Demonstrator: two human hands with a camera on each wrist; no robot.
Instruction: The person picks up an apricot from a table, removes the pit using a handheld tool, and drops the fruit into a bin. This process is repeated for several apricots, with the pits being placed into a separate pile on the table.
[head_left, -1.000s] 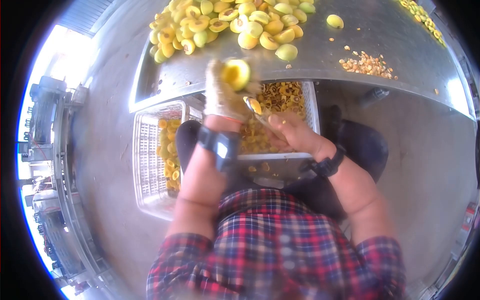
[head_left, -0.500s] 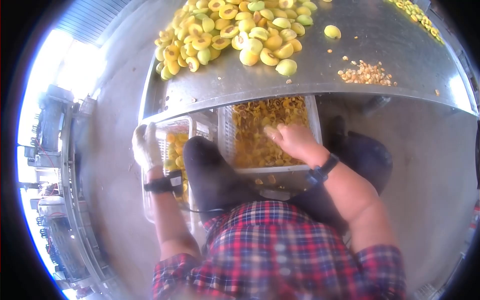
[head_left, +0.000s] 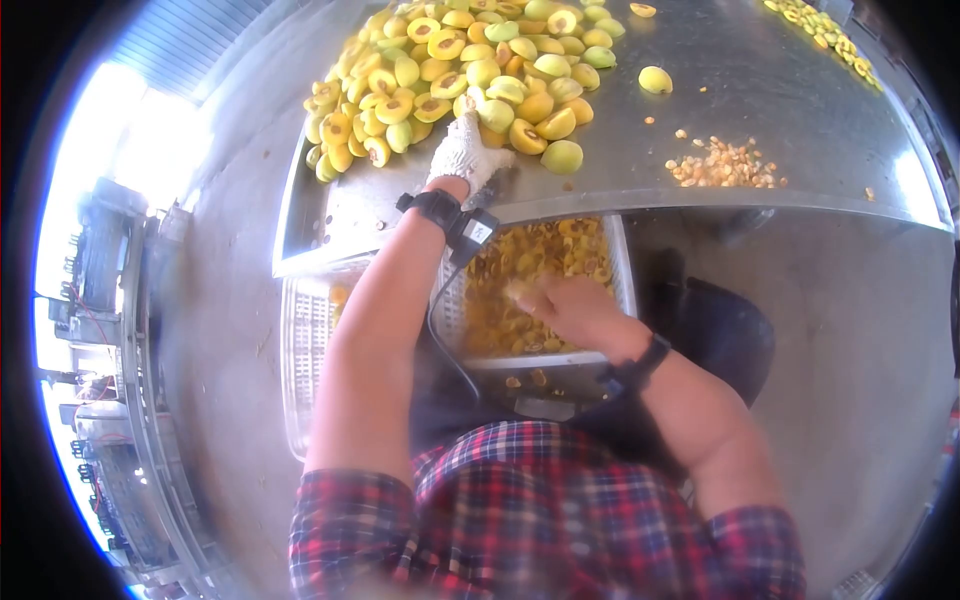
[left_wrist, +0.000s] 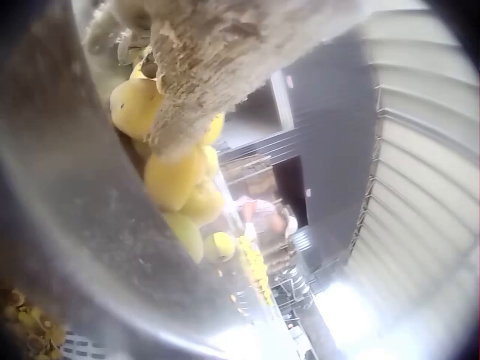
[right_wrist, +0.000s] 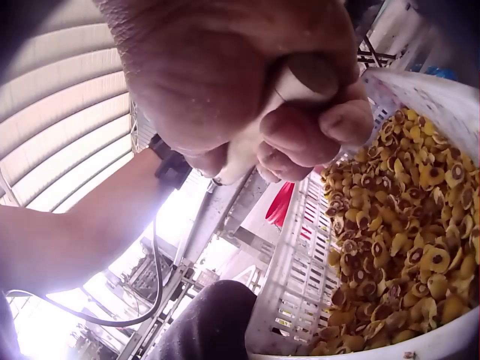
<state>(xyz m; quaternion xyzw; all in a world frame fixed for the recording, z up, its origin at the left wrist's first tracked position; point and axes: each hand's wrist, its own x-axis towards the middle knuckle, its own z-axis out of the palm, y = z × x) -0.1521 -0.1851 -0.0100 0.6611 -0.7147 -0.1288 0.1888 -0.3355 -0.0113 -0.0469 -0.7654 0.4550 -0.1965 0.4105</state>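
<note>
My left hand (head_left: pixel 467 158), in a whitish knitted glove, reaches into the near edge of a pile of halved yellow-green fruit (head_left: pixel 400 75) on the metal table. Its fingers lie extended against the fruit; the left wrist view shows the glove (left_wrist: pixel 217 64) over several yellow pieces (left_wrist: pixel 174 180), its fingertips partly hidden. Bare, my right hand (head_left: pixel 580 312) hovers above a white crate of cut fruit. In the right wrist view its fingers curl round a pale round handle (right_wrist: pixel 304 81); the tool's working end is hidden.
The crate (right_wrist: pixel 439 341) of brown-centred fruit pieces stands below the table edge (head_left: pixel 700 198). Another white crate (head_left: pixel 298 360) is at the left. On the table are a heap of small kernels (head_left: pixel 725 165) and a lone fruit (head_left: pixel 655 80).
My left hand has moved from above the left crate up and right to the fruit pile. The halved fruit it held near my right hand a second ago is gone from it. My right hand stays above the crate.
</note>
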